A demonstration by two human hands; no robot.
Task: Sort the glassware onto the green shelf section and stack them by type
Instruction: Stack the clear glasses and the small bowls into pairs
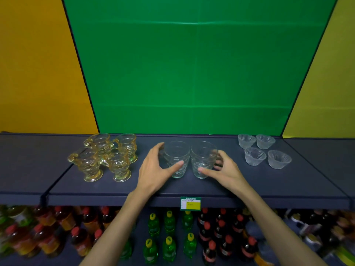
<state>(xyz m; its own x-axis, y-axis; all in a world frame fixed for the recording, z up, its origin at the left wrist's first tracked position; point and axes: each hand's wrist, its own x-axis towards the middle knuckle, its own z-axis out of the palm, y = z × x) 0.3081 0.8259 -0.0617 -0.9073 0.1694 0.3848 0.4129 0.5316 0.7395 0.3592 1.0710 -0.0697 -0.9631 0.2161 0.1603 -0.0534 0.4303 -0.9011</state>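
Left hand (153,169) curling around left clear tumbler (177,159), right hand (226,170) gripping right clear tumbler (202,159), both standing mid-shelf (249,185), amber mugs (107,156) toward left edge, small bowls (264,150) toward right edge

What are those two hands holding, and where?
Left hand grips the left tumbler round its side wall; right hand grips the right tumbler likewise.

Price tag (190,203) print unreadable

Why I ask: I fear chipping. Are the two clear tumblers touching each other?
Cannot tell. In the head view the left tumbler and right tumbler stand side by side, rims seemingly meeting, but no plain contact or gap shows.
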